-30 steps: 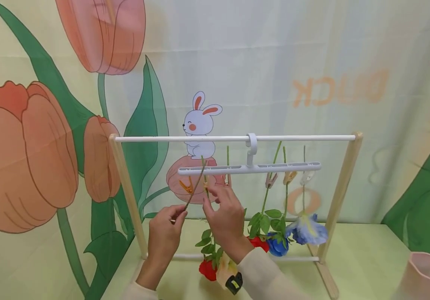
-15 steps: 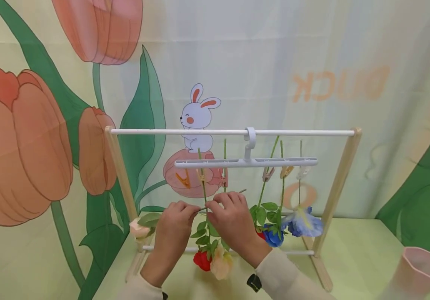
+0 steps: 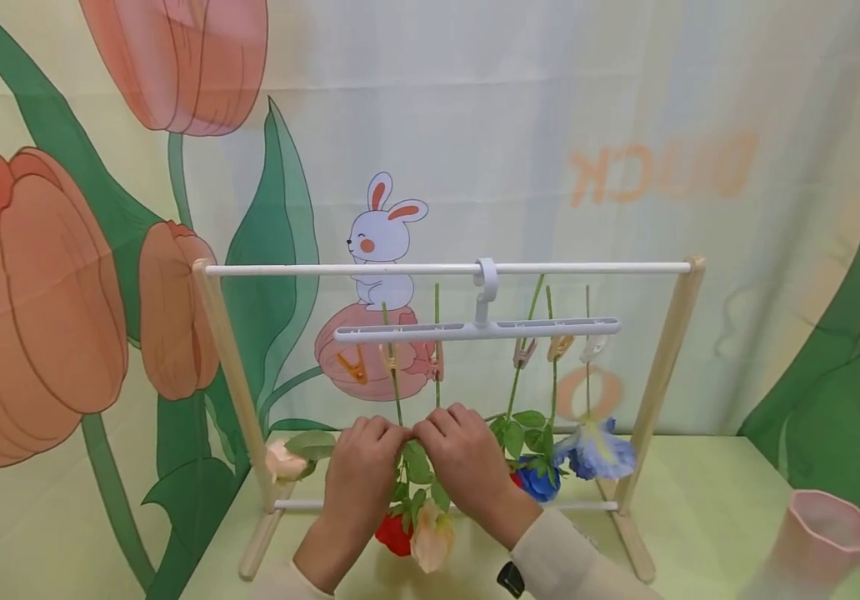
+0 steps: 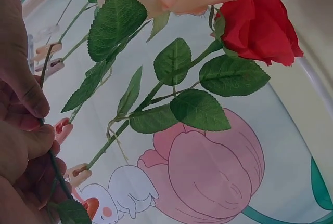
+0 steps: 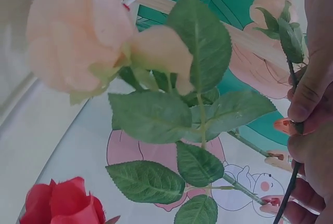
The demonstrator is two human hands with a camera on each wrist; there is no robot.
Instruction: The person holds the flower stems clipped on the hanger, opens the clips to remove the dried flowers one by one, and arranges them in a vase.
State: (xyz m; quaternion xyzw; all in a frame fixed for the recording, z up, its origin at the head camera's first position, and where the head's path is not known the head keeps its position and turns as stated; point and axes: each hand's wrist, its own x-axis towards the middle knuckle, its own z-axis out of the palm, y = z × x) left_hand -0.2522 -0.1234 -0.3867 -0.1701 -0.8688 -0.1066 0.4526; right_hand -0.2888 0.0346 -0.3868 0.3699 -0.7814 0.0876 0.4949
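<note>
The left hand (image 3: 362,468) and right hand (image 3: 466,462) pinched one stem (image 5: 283,207) side by side, perhaps for steadiness, while clips (image 3: 524,353) held other flowers (image 3: 597,450) head-down below the hanger (image 3: 415,334).

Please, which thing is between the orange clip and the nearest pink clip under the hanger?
In the head view, a beige clip holding a green stem hangs between the orange clip and that pink clip.
</note>
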